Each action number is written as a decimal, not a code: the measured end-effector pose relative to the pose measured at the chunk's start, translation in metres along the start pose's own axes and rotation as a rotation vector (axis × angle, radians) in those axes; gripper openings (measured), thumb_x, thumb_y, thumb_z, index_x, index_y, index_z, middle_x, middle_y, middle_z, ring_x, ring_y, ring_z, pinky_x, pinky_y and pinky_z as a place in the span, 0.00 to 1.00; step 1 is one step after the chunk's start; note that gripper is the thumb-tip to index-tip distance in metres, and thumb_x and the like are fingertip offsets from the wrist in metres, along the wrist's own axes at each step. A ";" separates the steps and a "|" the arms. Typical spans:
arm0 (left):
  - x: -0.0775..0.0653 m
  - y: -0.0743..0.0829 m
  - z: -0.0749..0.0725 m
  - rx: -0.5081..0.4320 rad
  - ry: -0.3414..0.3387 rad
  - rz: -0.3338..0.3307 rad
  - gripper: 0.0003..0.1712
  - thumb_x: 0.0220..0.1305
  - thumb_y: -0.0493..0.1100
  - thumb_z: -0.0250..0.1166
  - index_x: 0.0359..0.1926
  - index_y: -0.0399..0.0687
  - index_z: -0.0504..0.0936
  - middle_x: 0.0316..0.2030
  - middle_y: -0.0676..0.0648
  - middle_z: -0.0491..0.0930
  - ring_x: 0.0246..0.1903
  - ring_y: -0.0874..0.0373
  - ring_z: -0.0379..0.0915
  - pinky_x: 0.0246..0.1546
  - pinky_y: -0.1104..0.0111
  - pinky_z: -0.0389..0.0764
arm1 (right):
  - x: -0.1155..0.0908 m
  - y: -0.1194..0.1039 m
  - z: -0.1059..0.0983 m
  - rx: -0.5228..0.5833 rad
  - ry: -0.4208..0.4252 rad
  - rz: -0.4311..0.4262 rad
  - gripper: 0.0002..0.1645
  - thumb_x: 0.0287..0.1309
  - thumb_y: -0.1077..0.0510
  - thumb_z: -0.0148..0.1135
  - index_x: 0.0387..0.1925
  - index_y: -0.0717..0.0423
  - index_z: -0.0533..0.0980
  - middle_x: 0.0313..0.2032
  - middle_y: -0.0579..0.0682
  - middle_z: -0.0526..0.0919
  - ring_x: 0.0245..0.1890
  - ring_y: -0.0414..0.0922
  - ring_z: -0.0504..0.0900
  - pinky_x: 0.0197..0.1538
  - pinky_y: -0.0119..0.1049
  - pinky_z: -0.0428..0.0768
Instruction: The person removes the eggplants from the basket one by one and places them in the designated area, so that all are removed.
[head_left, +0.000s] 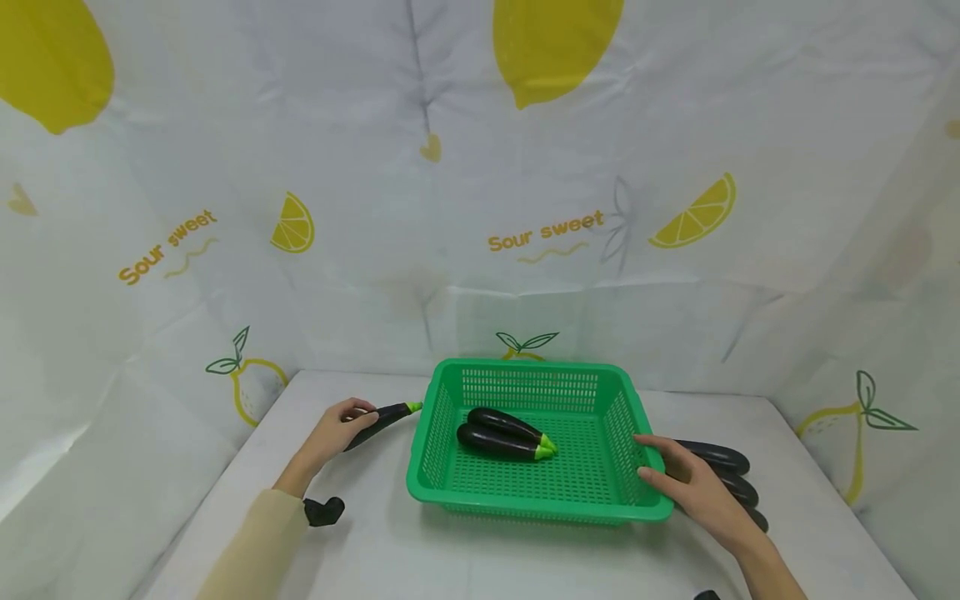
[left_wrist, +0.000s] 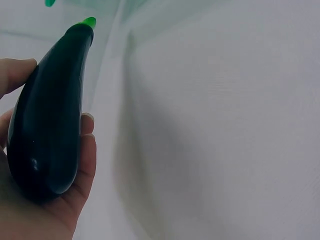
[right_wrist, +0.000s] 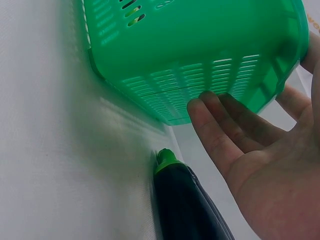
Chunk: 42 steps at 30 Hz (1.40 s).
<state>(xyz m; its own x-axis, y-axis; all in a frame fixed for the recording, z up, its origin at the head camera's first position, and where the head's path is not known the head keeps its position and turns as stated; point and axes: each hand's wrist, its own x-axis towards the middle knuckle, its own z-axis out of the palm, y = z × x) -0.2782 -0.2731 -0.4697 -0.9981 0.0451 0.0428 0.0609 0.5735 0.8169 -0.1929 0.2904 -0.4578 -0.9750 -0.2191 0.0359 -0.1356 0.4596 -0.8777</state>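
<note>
My left hand (head_left: 337,432) grips an eggplant (left_wrist: 52,112), dark and glossy, with thumb on one side and fingers on the other. Its green stem end points toward the basket in the head view. My right hand (head_left: 693,483) holds the right side of a green plastic basket (head_left: 540,511) near the front corner. In the right wrist view, several fingers (right_wrist: 215,130) lie against the basket's perforated outer wall. Two eggplants (head_left: 498,442) rest side by side inside the basket, their green stems toward the right.
Several more eggplants (head_left: 716,455) lie on the white table (head_left: 390,550) to the right of the basket, partly behind my right hand. A white sheet with lemon prints (head_left: 360,292) stands behind the table and along its sides. A black strap piece (head_left: 324,511) shows beside my left sleeve.
</note>
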 end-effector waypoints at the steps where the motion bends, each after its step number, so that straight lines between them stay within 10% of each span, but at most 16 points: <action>1: 0.000 -0.002 0.002 0.003 -0.003 -0.001 0.20 0.73 0.52 0.64 0.56 0.43 0.81 0.50 0.43 0.81 0.50 0.49 0.75 0.49 0.57 0.75 | 0.000 0.000 0.000 0.004 -0.002 0.000 0.36 0.73 0.50 0.60 0.75 0.57 0.62 0.74 0.71 0.58 0.72 0.69 0.61 0.53 0.27 0.74; 8: -0.003 -0.005 0.014 0.096 -0.016 0.000 0.18 0.71 0.48 0.66 0.53 0.40 0.83 0.48 0.43 0.82 0.47 0.50 0.76 0.46 0.57 0.77 | 0.000 -0.001 0.002 0.005 -0.002 0.010 0.36 0.73 0.49 0.60 0.75 0.57 0.62 0.74 0.71 0.57 0.71 0.69 0.61 0.58 0.44 0.76; 24: 0.001 -0.014 0.019 0.186 0.034 0.006 0.20 0.73 0.46 0.62 0.59 0.39 0.81 0.50 0.40 0.82 0.51 0.44 0.77 0.52 0.47 0.76 | 0.000 -0.001 0.003 0.017 -0.001 0.018 0.36 0.73 0.49 0.60 0.75 0.57 0.62 0.74 0.70 0.57 0.71 0.69 0.63 0.54 0.37 0.77; 42: -0.003 0.021 0.005 0.184 0.104 0.209 0.20 0.75 0.48 0.61 0.58 0.38 0.81 0.52 0.40 0.82 0.53 0.44 0.78 0.57 0.50 0.76 | 0.002 0.002 0.001 0.001 0.011 0.012 0.36 0.73 0.48 0.60 0.74 0.57 0.62 0.73 0.70 0.60 0.70 0.69 0.64 0.55 0.39 0.77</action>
<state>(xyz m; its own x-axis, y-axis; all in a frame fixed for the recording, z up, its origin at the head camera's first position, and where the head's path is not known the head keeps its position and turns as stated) -0.2742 -0.2570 -0.4551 -0.9591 0.0992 0.2651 0.2566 0.6998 0.6666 -0.1946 0.2903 -0.4600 -0.9785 -0.2040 0.0304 -0.1235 0.4610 -0.8788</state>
